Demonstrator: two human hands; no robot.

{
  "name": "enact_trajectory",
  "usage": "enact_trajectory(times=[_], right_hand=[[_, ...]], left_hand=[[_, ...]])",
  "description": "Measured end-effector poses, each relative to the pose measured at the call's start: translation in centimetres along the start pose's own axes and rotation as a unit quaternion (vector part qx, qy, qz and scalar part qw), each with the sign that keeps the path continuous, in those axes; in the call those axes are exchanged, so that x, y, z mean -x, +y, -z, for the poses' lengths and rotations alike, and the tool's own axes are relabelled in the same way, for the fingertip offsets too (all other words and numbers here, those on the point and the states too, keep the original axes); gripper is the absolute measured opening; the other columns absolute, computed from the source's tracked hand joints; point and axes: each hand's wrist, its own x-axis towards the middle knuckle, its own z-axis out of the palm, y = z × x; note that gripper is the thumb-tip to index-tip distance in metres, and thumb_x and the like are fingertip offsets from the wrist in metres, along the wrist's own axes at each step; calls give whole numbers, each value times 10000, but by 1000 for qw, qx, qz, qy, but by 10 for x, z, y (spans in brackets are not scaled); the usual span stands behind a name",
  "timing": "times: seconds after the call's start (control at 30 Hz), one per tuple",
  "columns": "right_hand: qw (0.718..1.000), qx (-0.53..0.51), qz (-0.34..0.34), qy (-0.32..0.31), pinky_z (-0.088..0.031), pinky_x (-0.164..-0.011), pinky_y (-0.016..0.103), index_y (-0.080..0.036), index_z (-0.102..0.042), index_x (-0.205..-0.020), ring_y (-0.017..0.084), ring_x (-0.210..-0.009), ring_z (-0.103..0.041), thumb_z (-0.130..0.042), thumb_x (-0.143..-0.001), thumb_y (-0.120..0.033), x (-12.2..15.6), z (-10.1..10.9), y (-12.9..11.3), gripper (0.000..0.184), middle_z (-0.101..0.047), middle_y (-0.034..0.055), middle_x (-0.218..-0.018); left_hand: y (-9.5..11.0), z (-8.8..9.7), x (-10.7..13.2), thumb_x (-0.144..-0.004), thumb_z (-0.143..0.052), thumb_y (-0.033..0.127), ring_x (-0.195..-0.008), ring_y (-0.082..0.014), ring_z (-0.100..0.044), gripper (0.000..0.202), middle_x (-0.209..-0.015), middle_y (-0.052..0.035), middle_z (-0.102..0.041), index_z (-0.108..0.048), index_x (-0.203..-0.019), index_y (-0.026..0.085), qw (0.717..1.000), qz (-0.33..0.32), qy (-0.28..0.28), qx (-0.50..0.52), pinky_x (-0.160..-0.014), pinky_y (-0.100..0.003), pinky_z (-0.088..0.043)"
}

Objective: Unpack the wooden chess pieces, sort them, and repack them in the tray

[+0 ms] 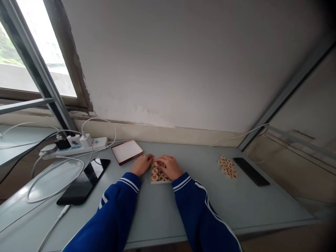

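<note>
A shallow white box [161,182] sits on the desk in front of me, with round Chinese chess pieces [154,177] in it. They bear red and dark characters. My left hand [142,164] is at the box's left side, its curled fingertips at the far left corner. My right hand [170,167] arches over the box's right part, thumb and fingers bent around a piece near the far side. This hand hides part of the box and some pieces. Left of the box lies a reddish-brown box lid [127,152], its white inside facing up.
A cluster of more pieces [227,167] lies at the right, beside a black phone-like slab [251,171]. At the left are a dark tablet [83,182], a power strip [98,143] with chargers, and looping white cables [59,191]. A wall [168,70] rises behind the grey desk [157,217].
</note>
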Motion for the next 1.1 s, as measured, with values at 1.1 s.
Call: enact_trajectory(times=[1.1], right_hand=[[980, -139, 76, -121, -359, -906, 334, -221, -627, -928, 160, -988, -498, -509, -777, -155, 8, 16, -25, 203, -597, 29, -1008]], left_hand=[[3, 0, 3, -863, -316, 416, -857, -204, -570, 355, -902, -49, -635, -591, -1002, 240, 1000, 10, -8, -4, -715, -273, -413]])
